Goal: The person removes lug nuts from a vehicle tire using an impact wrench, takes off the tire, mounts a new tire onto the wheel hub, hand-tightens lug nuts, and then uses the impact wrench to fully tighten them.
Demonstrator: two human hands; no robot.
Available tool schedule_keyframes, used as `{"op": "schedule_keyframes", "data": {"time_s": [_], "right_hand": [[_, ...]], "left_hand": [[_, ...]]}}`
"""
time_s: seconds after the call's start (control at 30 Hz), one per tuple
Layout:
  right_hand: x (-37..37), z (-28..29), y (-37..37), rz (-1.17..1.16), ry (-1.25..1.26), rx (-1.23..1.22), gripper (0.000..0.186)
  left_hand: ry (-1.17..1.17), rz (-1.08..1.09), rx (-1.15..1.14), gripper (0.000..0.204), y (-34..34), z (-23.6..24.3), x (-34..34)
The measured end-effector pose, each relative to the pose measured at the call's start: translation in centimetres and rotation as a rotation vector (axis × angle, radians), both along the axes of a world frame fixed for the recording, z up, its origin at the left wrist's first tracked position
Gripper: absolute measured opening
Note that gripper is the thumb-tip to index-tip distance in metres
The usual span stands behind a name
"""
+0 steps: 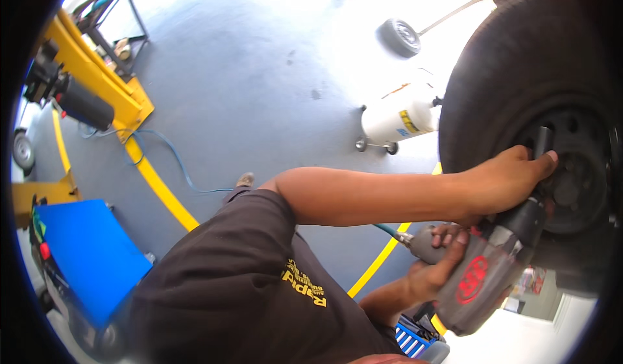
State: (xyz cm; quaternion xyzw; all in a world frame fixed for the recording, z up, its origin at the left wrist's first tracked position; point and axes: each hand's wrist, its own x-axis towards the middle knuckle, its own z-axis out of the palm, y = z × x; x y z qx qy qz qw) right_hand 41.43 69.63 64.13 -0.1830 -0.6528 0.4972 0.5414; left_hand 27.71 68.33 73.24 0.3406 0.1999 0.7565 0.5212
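Note:
My right hand [435, 270] is closed round the handle of a grey and black air impact wrench [496, 260], which tilts up and to the right. A green-blue air hose [387, 230] joins the base of its handle. From the upper left my left arm reaches across, and my left hand [509, 179] is closed round the long black socket [543, 141] at the wrench's nose. Just behind the socket stands a dark wheel with a tyre [483, 98], its hub facing me. Whether the socket touches a wheel nut cannot be told.
A white tank on small wheels [396, 118] and a loose wheel [400, 37] stand on the grey floor beyond. To the left are a yellow lift post [97, 72], a blue panel [91, 253] and a hose on the floor [175, 156]. A blue basket [412, 341] sits below.

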Motion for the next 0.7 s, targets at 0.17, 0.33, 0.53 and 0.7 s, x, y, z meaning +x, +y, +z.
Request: {"op": "schedule_keyframes", "data": {"time_s": [0.17,0.33,0.53,0.7], "right_hand": [[-8.5,-5.6,-4.5,0.548,-0.245,-0.255,0.045],[-19.9,-10.5,-2.8,0.853,-0.212,-0.793,0.031],[-29.5,-19.8,-1.2,0.696,-0.274,-1.150,0.023],[-39.5,-31.7,2.3,0.561,-0.331,-1.525,0.021]], "left_hand": [[0.453,0.541,-0.065,0.060,-9.9,-18.5,-9.2],[0.599,0.405,-0.426,0.070,-21.6,-37.9,-10.2],[0.488,0.791,-0.814,0.065,-27.3,-47.4,-5.0],[-0.001,0.898,-0.954,0.050,-20.5,-55.7,-6.1]]}}
